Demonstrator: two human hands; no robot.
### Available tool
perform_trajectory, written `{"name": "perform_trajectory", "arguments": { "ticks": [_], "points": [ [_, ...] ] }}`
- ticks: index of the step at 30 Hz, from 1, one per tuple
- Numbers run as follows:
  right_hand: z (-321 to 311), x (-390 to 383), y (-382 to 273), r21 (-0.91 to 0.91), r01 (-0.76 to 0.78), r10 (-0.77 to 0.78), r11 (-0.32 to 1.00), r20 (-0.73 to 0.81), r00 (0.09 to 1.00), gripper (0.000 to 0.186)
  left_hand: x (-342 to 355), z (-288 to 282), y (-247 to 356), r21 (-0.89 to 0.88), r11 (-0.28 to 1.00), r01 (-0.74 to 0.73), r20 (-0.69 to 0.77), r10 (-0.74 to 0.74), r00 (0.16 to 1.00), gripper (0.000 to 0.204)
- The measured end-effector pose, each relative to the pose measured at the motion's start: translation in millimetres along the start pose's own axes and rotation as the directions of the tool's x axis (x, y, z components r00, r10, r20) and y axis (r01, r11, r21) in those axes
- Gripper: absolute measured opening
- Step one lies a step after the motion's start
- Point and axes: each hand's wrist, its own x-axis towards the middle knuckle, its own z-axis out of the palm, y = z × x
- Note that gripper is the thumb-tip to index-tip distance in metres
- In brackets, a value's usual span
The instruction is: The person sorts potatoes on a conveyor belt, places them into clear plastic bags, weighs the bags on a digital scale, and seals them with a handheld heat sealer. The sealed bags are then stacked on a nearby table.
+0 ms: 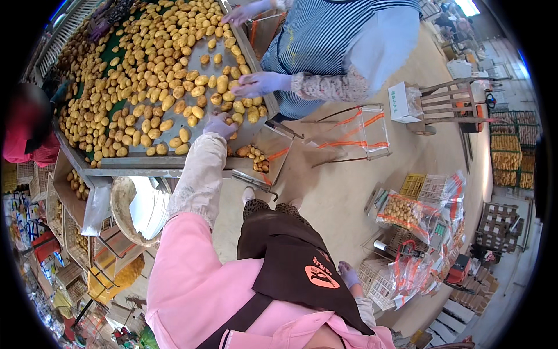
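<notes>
The left grip is set among potatoes on the tabletop, the right grip away from it. Neither closure can be determined.

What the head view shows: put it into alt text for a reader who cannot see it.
The wearer's gloved left hand reaches among yellow potatoes on a metal table; the gloved right hand hangs beside a dark apron. At the table's right side, a co-worker in striped clothing extends gloved hands over it.
</notes>
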Motion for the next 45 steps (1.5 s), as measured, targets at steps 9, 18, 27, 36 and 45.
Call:
{"name": "perform_trajectory", "arguments": {
  "ticks": [9,18,27,36,45],
  "points": [
    [13,-16,-155,-0.006,0.464,-0.459,0.886,-0.167,0.873,0.045,-119,32,83,0.087,0.72,-0.689,-0.558,0.608,0.565,0.028],
    [54,-19,-296,0.998,0.03,-0.756,-0.059,-0.064,0.651,0.047,-276,93,252,-0.325,0.605,-0.727,-0.05,0.757,0.652,0.05],
    [-21,56,-227,0.949,-0.253,-0.77,-0.188,0.018,0.638,0.032,-299,170,333,-0.293,0.626,-0.723,0.176,0.778,0.603,0.055],
    [-284,193,-51,0.688,-0.212,-0.461,-0.694,-0.199,0.865,0.016,-336,243,410,-0.35,0.714,-0.606,0.371,0.7,0.611,0.044],
    [-565,263,45,0.395,0.468,0.371,-0.791,-0.299,0.879,0.059,-358,254,403,-0.424,0.815,-0.394,0.342,0.547,0.764,0.04]
  ]
}}
